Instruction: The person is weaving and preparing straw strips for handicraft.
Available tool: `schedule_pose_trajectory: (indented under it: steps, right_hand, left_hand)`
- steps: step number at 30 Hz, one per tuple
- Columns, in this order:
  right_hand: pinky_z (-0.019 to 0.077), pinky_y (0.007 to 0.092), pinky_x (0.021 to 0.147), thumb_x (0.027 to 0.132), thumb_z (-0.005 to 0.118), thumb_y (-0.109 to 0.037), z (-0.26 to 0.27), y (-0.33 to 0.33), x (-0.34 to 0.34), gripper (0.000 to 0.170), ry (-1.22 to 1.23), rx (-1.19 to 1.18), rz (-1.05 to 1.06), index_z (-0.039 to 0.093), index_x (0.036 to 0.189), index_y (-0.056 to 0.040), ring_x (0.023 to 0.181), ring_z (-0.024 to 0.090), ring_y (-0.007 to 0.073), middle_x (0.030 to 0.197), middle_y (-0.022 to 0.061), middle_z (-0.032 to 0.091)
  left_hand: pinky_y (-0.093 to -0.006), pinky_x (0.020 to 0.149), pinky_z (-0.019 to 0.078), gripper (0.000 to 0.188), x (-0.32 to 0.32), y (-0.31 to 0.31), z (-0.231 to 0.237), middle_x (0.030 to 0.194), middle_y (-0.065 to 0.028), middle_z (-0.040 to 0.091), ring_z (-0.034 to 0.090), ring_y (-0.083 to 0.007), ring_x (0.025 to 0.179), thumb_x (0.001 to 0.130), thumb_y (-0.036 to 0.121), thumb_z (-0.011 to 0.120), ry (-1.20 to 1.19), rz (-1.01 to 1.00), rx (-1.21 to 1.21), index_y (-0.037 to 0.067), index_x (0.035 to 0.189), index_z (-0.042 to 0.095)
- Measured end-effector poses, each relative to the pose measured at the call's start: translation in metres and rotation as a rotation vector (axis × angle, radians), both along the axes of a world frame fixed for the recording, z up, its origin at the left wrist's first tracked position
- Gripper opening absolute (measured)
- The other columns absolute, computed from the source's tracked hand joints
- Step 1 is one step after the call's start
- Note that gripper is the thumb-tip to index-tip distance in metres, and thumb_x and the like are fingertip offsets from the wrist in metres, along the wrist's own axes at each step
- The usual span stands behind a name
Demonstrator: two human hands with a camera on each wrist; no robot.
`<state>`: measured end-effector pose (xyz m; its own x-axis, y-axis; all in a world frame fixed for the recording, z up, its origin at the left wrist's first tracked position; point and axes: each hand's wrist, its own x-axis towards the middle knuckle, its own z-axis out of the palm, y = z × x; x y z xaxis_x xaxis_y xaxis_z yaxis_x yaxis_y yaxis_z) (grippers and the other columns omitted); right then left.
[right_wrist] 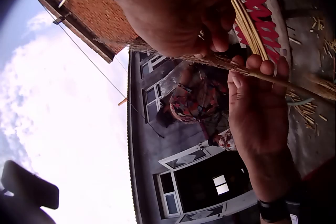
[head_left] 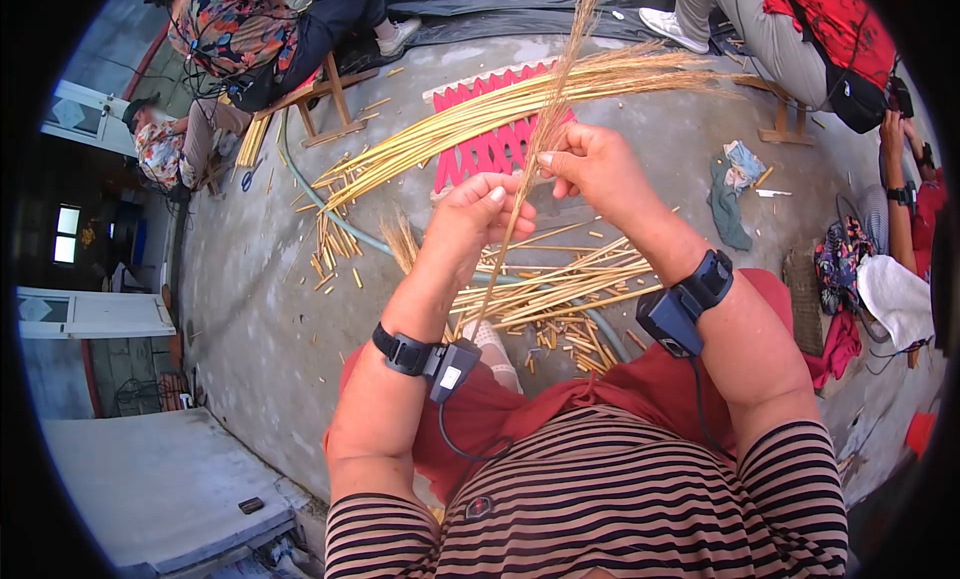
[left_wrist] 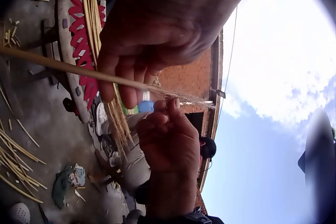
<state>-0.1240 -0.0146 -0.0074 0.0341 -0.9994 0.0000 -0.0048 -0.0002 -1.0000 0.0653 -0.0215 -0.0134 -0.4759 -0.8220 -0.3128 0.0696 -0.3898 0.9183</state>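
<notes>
A long straw stalk [head_left: 507, 241] with a feathery seed head [head_left: 565, 69] stands slantwise between both hands. The right hand [head_left: 600, 169] pinches it between thumb and fingers at the base of the head. Just below, the left hand [head_left: 470, 219] has its fingers curled loosely about the same stalk. In the left wrist view the right hand [left_wrist: 170, 142] pinches the feathery part, while the left hand [left_wrist: 157, 35] lies along the stalk [left_wrist: 79, 70]. The right wrist view shows the left hand [right_wrist: 260, 108] under the stalk, its fingertips against it.
A bundle of stalks [head_left: 430, 124] lies over a pink-laced rack [head_left: 490, 154] ahead. Loose stalks [head_left: 570, 279] and short cut pieces [head_left: 580, 344] lie on the floor nearer the knees, by a green hose [head_left: 375, 241]. Other people sit at the left and right. A cloth [head_left: 732, 204] lies at right.
</notes>
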Motion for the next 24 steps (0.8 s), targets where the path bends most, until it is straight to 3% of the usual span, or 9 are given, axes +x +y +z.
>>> schedule_pose_trajectory:
  steps: [5, 12, 21, 24]
  right_hand:
    - [0.0417, 0.0207, 0.045, 0.081, 0.06, -0.01, 0.0, -0.003, -0.008, 0.008, -0.045, -0.002, -0.003, 0.06, 0.078, -0.0024, 0.051, 0.054, 0.006, 0.066, 0.0012, 0.06]
    - [0.0394, 0.0194, 0.044, 0.083, 0.058, -0.009, 0.006, -0.003, -0.01, 0.006, -0.124, 0.048, -0.022, 0.059, 0.083, -0.0037, 0.049, 0.052, 0.0058, 0.068, 0.0012, 0.06]
    - [0.04, 0.0206, 0.045, 0.083, 0.058, -0.008, 0.005, -0.008, -0.012, 0.006, -0.306, -0.093, -0.338, 0.055, 0.084, -0.0025, 0.054, 0.053, 0.0061, 0.071, 0.0022, 0.06]
    - [0.0408, 0.0202, 0.047, 0.082, 0.06, -0.008, -0.003, -0.004, -0.005, 0.008, -0.121, -0.056, -0.13, 0.057, 0.086, -0.002, 0.056, 0.054, 0.0059, 0.073, 0.0023, 0.06]
  left_hand:
    - [-0.0232, 0.063, 0.0474, 0.019, -0.002, 0.004, -0.004, 0.075, -0.0024, 0.057, 0.055, -0.0108, 0.065, 0.091, 0.015, 0.048, -0.051, -0.106, -0.029, 0.002, 0.101, 0.058]
    - [-0.0196, 0.055, 0.0406, 0.013, -0.004, 0.006, -0.001, 0.069, 0.0017, 0.054, 0.048, -0.0056, 0.059, 0.088, 0.011, 0.053, 0.015, 0.017, -0.225, 0.003, 0.095, 0.06]
    - [-0.017, 0.048, 0.0361, 0.01, -0.007, 0.012, 0.014, 0.071, -0.0002, 0.058, 0.047, -0.0041, 0.055, 0.084, 0.008, 0.059, -0.121, 0.155, -0.337, 0.003, 0.093, 0.059]
    - [-0.0163, 0.048, 0.0352, 0.009, -0.007, 0.013, 0.016, 0.072, -0.0001, 0.059, 0.046, -0.0033, 0.055, 0.082, 0.007, 0.061, -0.16, 0.221, -0.361, 0.004, 0.091, 0.059]
